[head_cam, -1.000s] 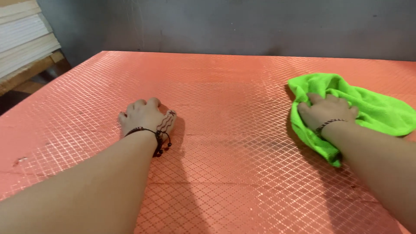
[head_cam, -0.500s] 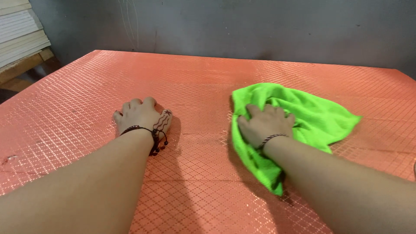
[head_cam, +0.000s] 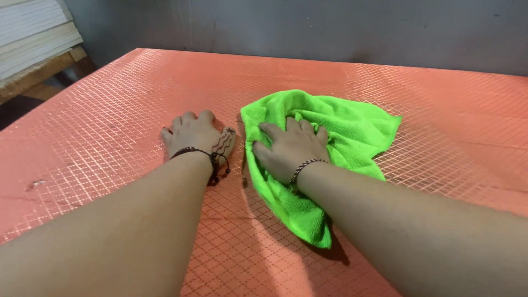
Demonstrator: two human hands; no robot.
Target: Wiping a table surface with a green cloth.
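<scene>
My left hand lies palm down on the worktop, fingers curled a little at the knuckles, grasping nothing. A dark cord bracelet circles its wrist, with loose ends hanging at the thumb side. The forearm runs back toward me, low over the surface.

My right hand presses flat on the cloth, fingers spread and slightly bent into the fabric, palm down; it pins the cloth rather than clutching it. A thin braided band sits on that wrist. The forearm comes in from the lower right, angled toward the middle.

The cloth is bright green and crumpled, lying on the worktop just right of my left hand, near but apart from it. Part of it fans out beyond my fingers to the right, and a folded tail trails back beneath my wrist toward me.

The worktop is salmon orange with a shiny diamond grid. A grey wall stands behind it, and stacked pale boards sit at the far left.
</scene>
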